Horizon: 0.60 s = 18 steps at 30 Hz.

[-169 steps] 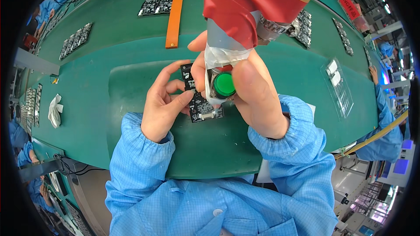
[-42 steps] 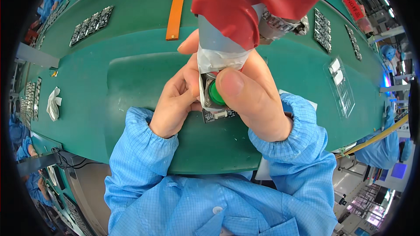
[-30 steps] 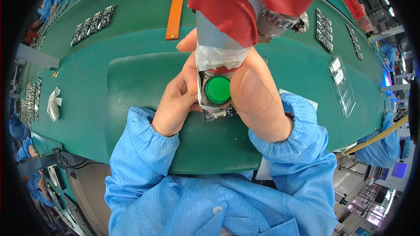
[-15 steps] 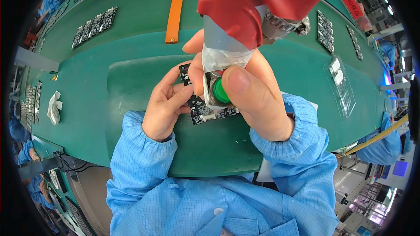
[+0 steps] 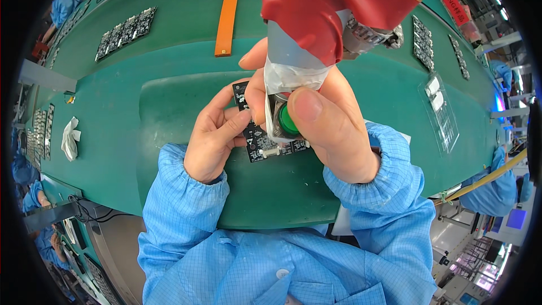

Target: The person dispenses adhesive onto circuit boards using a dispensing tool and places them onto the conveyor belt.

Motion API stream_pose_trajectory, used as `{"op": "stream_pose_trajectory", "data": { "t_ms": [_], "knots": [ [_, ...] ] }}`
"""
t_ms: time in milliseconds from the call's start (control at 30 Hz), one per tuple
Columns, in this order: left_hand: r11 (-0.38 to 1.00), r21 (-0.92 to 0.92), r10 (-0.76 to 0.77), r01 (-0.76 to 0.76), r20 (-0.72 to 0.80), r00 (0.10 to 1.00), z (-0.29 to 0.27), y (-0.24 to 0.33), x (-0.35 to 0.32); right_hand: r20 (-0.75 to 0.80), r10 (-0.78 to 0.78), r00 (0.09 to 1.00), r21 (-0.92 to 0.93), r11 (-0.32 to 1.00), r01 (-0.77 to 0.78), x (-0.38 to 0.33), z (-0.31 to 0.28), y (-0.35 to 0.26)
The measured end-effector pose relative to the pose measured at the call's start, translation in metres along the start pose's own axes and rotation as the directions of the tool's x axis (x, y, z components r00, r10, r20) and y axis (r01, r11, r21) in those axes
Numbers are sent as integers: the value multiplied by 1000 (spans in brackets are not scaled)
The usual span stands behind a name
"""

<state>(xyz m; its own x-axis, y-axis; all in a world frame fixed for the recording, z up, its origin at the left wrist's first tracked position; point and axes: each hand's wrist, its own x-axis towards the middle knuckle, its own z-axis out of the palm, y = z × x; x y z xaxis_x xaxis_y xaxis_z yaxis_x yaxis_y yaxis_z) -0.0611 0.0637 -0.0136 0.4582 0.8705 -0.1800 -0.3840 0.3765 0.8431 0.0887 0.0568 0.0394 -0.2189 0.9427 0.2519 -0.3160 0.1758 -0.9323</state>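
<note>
My left hand (image 5: pixel 213 135) is closed on the left edge of a black circuit board (image 5: pixel 261 146), thumb on top. Small parts and a white connector show along the board's near side. In front of my body, my right hand (image 5: pixel 333 118) grips a bulky hand tool (image 5: pixel 296 45) wrapped in red and white tape, with a metal clamp at its side. My right thumb lies against the tool's round green button (image 5: pixel 288 121). The tool stands over the board and hides much of it, so its working end cannot be seen.
A green mat (image 5: pixel 186 192) covers the bench. An orange bar (image 5: pixel 228 14) lies beyond my hands. Circuit boards (image 5: pixel 125 33) rest at far left, more boards (image 5: pixel 422 42) at far right. A clear plastic tray (image 5: pixel 440 113) is at right, a crumpled white tissue (image 5: pixel 70 139) at left.
The tool's upper part has shifted slightly to the right. Both hands keep their grips, and the board stays almost in place.
</note>
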Motion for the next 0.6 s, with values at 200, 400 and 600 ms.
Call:
{"op": "stream_pose_trajectory", "data": {
  "t_ms": [200, 400, 600],
  "knots": [
    [1000, 18, -14, 14, 16, 1000, -7, -1, 0, 41, 38, 998, 59, 997, -40, 1, 2, -4],
    [993, 105, -42, 48, -61, 997, -12, -1, -2, 12, 68, 998, 39, 997, -68, 3, 5, -1],
    [999, 25, -32, 34, -51, 998, -21, 6, -9, 31, -29, 999, -21, 999, 30, 4, 2, 5]
  ]
}}
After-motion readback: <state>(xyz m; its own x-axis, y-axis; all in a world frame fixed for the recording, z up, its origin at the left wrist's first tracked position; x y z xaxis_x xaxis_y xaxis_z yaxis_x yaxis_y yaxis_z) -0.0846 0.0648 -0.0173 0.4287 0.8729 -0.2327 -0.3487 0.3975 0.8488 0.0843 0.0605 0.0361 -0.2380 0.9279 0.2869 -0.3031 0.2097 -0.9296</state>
